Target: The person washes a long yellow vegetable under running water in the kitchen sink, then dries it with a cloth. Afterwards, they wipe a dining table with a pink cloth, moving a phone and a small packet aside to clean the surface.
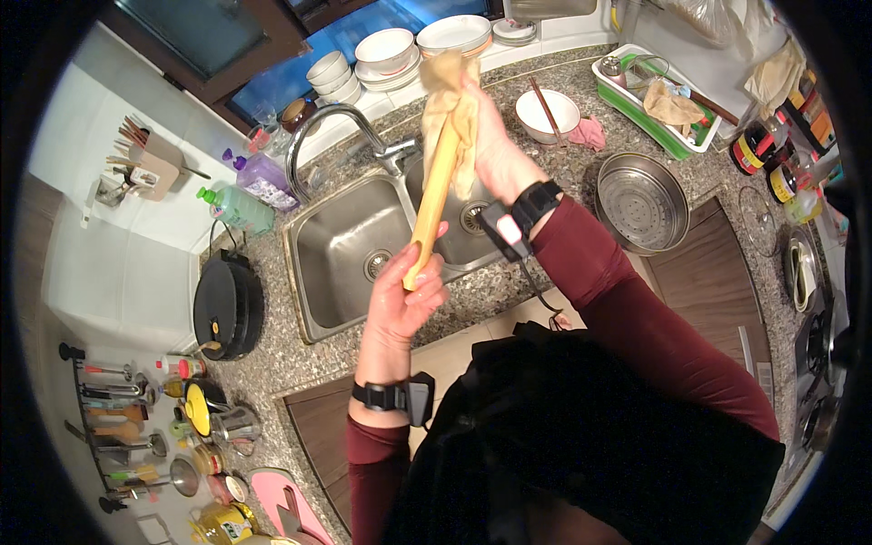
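Note:
A pale yellow rod, perhaps a wooden rolling pin, slants over the double-bowl steel sink. My left hand grips its lower end and looks wet. Around the upper part hangs a beige cloth, pressed on by my right hand. The cloth covers that end of the rod. Behind the hands, the chrome faucet arches over the left bowl, and no water is seen running from it.
Stacked white bowls line the sill. A bowl with chopsticks, a pink cloth, a steel steamer and a green-and-white basket stand right. Left are soap bottles and a black appliance.

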### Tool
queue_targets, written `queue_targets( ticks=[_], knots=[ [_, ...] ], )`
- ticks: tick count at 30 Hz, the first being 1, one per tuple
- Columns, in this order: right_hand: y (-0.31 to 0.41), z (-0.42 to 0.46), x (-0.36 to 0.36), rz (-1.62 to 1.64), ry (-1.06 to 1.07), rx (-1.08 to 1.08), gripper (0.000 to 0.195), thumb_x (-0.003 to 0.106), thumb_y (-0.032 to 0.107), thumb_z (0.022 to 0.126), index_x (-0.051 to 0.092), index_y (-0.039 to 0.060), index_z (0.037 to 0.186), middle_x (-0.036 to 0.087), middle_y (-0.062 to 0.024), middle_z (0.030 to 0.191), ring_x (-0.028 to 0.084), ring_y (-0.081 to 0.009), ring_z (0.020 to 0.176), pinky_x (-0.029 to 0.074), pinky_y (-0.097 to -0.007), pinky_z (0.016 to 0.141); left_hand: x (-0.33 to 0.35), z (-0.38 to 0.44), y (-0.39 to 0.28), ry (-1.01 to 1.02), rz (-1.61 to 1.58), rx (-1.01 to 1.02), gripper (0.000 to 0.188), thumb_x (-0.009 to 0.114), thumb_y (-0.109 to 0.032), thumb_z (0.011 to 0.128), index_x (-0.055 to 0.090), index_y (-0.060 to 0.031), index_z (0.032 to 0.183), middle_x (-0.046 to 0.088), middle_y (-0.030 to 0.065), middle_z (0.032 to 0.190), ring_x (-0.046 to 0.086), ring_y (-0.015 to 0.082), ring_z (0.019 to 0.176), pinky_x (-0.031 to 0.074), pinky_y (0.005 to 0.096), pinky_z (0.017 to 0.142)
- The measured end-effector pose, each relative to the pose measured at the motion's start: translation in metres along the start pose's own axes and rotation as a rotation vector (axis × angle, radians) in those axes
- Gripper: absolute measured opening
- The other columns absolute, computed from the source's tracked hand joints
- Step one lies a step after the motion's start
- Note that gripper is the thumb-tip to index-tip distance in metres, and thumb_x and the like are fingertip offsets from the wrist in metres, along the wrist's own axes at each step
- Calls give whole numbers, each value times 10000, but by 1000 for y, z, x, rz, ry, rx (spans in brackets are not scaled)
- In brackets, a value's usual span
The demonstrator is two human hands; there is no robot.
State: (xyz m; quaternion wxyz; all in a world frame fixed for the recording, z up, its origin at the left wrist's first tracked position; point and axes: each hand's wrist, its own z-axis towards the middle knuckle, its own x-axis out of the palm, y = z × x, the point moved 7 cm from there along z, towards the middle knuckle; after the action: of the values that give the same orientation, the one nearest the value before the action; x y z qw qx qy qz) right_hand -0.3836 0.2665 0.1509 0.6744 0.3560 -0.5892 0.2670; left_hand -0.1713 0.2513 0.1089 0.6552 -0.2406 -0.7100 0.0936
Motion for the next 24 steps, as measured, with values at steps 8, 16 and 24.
queue_targets(
  ticks=[8,16,24],
  knots=[
    [-96,-23,-41,-593,-244,-165,232,636,192,944,576,71,1133,619,-36,896,603,-146,767,511,-309,651,-11,13,-56,-720,1896,564,370,596,-170,917,458,7,1211,664,276,968,650,480,837,518,505,739],
    [26,6,-16,-618,-334,-348,307,676,349,910,594,77,1027,609,-20,758,595,-160,597,512,-290,529,-4,-5,-43,-442,1069,136,314,572,-218,983,522,-21,1223,525,-9,701,401,95,472,374,248,481],
    [-88,-34,3,-699,-105,-119,362,690,268,911,549,23,1138,630,-40,944,609,-118,861,516,-270,728,-28,20,-30,-187,258,153,335,440,-324,1044,516,-42,1208,583,46,811,536,138,577,456,269,562]
  ],
)
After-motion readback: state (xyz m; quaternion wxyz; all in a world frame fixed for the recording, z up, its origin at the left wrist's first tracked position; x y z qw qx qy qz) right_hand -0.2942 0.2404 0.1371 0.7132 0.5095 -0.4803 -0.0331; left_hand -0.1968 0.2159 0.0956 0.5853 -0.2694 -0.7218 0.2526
